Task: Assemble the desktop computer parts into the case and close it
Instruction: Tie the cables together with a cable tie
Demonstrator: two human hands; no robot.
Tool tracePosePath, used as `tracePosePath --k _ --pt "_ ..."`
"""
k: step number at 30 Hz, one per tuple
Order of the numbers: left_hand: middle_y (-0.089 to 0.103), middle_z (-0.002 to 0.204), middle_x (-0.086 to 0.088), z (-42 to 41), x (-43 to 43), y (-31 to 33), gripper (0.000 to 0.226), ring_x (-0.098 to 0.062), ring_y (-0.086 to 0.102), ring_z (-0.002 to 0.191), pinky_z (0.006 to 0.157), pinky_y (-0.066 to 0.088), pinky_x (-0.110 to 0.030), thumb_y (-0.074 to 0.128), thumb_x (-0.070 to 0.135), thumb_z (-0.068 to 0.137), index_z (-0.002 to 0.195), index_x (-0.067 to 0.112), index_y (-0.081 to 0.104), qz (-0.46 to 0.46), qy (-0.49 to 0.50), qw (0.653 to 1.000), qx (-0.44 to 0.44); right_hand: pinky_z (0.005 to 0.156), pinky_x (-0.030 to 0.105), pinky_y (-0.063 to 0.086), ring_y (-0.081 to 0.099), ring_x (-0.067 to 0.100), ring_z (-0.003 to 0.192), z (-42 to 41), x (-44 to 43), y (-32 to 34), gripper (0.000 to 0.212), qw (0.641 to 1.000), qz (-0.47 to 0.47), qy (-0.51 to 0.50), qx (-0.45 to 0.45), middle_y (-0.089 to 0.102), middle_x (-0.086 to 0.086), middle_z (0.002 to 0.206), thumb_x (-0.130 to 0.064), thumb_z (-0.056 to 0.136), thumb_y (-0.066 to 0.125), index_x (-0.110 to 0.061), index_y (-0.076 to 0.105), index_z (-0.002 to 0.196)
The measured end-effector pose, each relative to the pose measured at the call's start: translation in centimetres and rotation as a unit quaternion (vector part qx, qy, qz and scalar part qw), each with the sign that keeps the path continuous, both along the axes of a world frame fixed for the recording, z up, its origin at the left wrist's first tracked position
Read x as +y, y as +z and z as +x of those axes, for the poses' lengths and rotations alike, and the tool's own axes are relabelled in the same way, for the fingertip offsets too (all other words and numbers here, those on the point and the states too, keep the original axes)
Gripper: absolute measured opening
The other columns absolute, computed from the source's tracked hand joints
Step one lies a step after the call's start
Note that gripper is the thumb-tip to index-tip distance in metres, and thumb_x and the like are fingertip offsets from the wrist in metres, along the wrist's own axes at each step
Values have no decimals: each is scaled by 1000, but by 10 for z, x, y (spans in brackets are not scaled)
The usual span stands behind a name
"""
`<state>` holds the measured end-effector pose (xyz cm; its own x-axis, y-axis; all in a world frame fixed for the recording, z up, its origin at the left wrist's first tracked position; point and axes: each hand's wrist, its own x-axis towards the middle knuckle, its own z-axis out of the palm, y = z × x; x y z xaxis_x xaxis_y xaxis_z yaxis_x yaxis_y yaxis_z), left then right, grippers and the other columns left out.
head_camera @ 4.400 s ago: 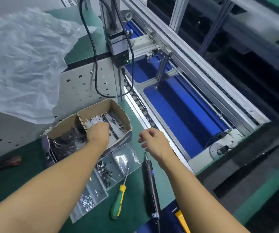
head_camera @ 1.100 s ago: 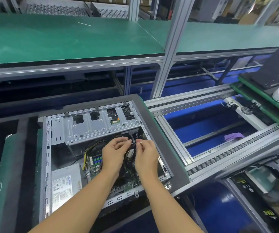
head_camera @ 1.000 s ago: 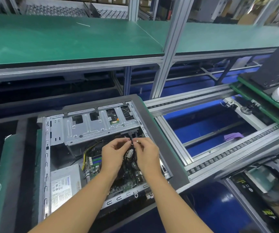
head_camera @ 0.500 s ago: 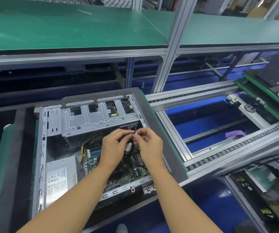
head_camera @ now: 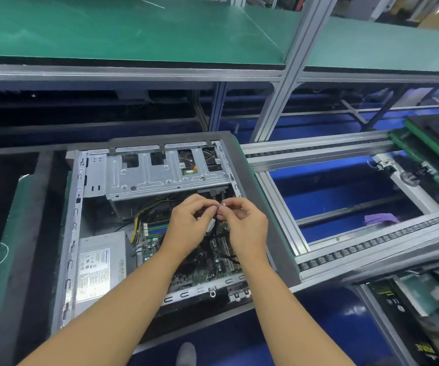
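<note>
An open grey sheet-metal computer case (head_camera: 77, 207) lies on its side at centre-left of the frame, on a dark grey carrier board (head_camera: 284, 268). A silver perforated drive cage (head_camera: 160, 178) fills the case's upper part. A grey power supply with a white label (head_camera: 99, 265) sits at its lower left, and a green motherboard (head_camera: 202, 276) at lower centre.

Above the board, the left hand (head_camera: 186, 225) and right hand (head_camera: 245, 225) meet fingertip to fingertip. Both pinch a small white part (head_camera: 223, 204), too small to identify, beside black cables (head_camera: 222, 249).

The case's right wall is just right of the right hand. Beyond the carrier's edge, aluminium roller conveyor rails (head_camera: 371, 247) frame an open gap. A green shelf (head_camera: 134, 35) spans the top of the frame.
</note>
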<state>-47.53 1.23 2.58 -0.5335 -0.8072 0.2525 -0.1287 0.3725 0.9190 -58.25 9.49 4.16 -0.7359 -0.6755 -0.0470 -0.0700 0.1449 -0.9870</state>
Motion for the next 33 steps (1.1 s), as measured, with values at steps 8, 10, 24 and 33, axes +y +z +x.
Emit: tracePosePath --k 8,10,24,33 --pt "65 92 9 1 -2 -2 15 -9 63 87 72 47 -16 67 7 91 96 16 77 0 -8 1000 -14 71 18 58 75 10 76 2 1 0 33 998 1 3 64 76 0 88 -2 89 76 -34 73 82" --pt "66 90 9 2 -3 -3 14 -8 63 86 72 46 -14 68 8 91 97 17 78 -1 -9 1000 -16 71 18 58 73 8 76 3 1 -1 33 993 13 8 118 73 -5 89 -1 89 76 -33 72 81" --pt "73 88 14 3 -2 -1 16 -6 69 86 78 53 -18 80 15 81 96 20 79 -32 1 999 10 74 19 59 74 3 78 3 1 0 11 994 59 3 90 76 -9 79 -15 97 69 -24 76 93" --pt "68 87 14 -2 -4 -5 15 -8 62 78 71 49 -38 76 28 85 100 27 78 -191 -19 981 -38 78 25 61 75 9 82 2 10 1 11 998 54 -14 13 77 -6 84 -11 99 65 -18 69 91"
